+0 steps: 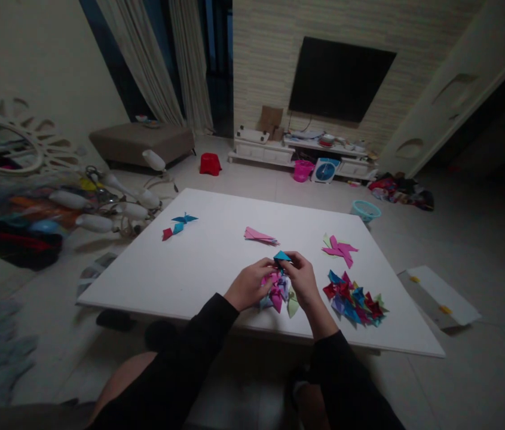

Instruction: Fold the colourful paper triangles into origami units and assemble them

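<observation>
My left hand (pixel 251 284) and my right hand (pixel 302 278) meet over the near edge of a white table (pixel 198 263). Together they pinch a small blue folded paper piece (pixel 281 257) between the fingertips. Just under the hands lies a small cluster of folded papers (pixel 279 295) in pink, pale purple and light green. A bigger heap of folded pieces (pixel 354 297) in red, blue, purple and green lies to the right of my right hand. Both sleeves are black.
Pink folded papers (pixel 260 235) lie mid-table and more pink ones (pixel 340 249) at the right. Blue and red pieces (pixel 177 225) sit at the far left. Beyond the table are a red stool (pixel 210 164), a teal basket (pixel 365 210), a TV (pixel 339 79) and a white board (pixel 440 295) on the floor.
</observation>
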